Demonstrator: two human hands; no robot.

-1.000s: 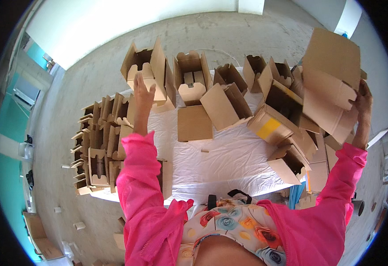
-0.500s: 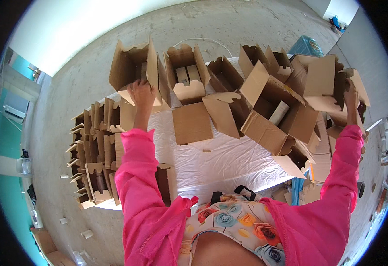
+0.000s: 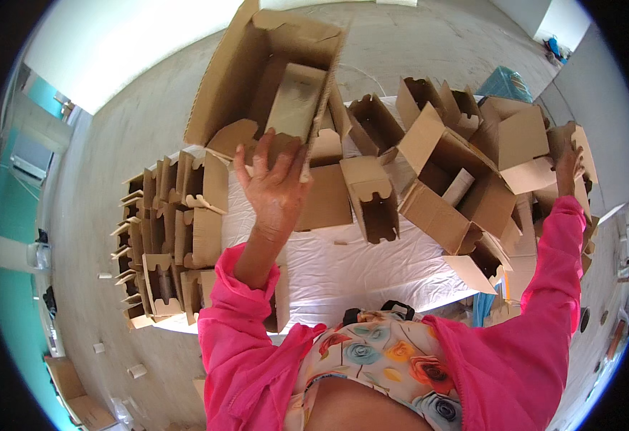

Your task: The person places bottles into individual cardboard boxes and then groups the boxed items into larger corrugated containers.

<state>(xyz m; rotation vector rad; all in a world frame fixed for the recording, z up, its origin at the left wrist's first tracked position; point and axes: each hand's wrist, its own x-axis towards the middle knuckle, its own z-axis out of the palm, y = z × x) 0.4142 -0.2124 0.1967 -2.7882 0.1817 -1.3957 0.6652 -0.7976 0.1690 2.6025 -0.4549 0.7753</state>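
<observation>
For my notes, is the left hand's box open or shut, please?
Open: the box shows its inner walls and a pale piece inside.

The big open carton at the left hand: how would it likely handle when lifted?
The carton is probably light for its size, with thin cardboard walls. Its open top suggests the sides could flex. The pale block inside leaves spare room, so may slide if tilted.

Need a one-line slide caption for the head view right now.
Left hand holding an open cardboard box with a pale block inside; right hand at the cartons on the far right.
</observation>
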